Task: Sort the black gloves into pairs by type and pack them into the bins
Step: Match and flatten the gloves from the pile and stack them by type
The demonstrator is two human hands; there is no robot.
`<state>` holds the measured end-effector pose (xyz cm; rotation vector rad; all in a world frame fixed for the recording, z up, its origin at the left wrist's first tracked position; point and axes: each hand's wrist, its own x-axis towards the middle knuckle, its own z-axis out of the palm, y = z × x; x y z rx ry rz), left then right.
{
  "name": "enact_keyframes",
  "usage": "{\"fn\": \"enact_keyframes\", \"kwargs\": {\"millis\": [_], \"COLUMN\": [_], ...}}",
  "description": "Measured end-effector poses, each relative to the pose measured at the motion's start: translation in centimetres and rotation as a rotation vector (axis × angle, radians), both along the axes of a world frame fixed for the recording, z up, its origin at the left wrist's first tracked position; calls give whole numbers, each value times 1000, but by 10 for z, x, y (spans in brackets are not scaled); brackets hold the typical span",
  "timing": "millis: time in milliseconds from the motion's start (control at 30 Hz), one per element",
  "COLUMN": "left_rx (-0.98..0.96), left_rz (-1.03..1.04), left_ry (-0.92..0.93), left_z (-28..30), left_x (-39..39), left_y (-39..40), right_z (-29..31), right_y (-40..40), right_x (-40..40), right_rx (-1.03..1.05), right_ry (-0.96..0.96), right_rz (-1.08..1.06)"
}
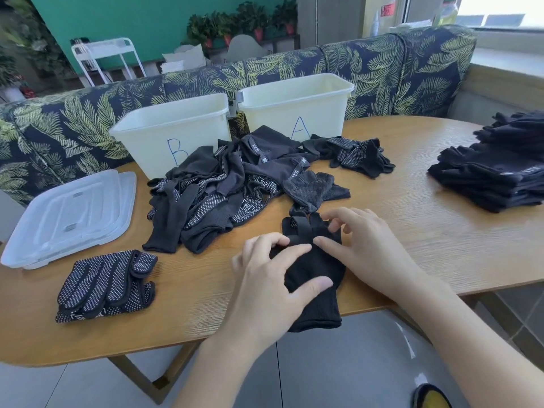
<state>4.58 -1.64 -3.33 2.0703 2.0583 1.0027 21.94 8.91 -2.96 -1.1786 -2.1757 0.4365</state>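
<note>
Pinching the plain glove (316, 269) with both hands (273, 278) (365, 245) at the bench's (412, 231) near edge; its overhanging cuff could slide off.

We see bright daylight from the window (500, 13) (blown out white), soft shadows on the desk (412, 231), wide-angle bending at the edges, and slightly blurred hands (371, 245).

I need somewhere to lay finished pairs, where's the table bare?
Bare wood lies between the plain glove under both hands and the folded stack at right, and between the dotted pair and the left hand. The glove pile crowds the space before bins B and A.
</note>
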Motion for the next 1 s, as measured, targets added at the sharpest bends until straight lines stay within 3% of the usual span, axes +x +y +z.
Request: {"fn": "enact_keyframes", "kwargs": {"millis": [233,767,1000], "left_rx": [-220,-370,-467], "left_rz": [70,3,-5], "left_ry": [109,123,192], "left_z": [5,14,16], "left_x": [-1,-3,-8], "left_y": [-2,2,7], "right_z": [-3,-3,-5], "right_y": [-2,1,-2], "right_x": [1,3,4], "right_rx": [6,-130,-66], "right_ry": [-28,49,-27], "right_rz": [14,50,26]}}
